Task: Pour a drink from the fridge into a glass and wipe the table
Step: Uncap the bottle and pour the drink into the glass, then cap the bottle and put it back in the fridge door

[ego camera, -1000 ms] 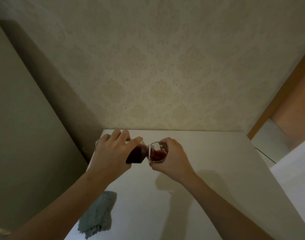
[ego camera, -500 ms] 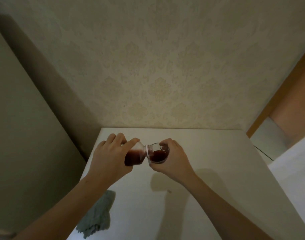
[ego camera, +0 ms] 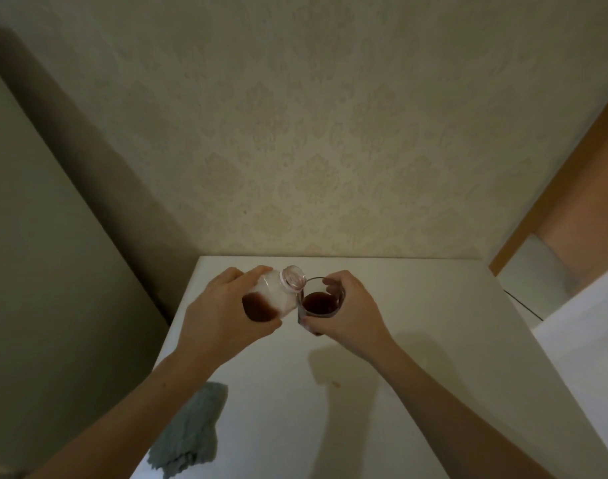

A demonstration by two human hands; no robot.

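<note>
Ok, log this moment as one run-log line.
left hand: holds bottle | right hand: holds glass, part-filled dark drink | cloth: on table, untouched

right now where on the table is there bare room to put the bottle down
Bare table lies right of the glass, out to the right edge, and along the back by the wall. Near-centre, between the forearms, is bare too. It is crowded at the left: the bottle, both hands, and the grey cloth at the near-left edge.

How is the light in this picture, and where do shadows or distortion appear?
Head view: dim, warm light; the left hand and right hand cast a soft shadow on the table near them; wide-angle lens bends the edges; fine detail is slightly soft.
</note>
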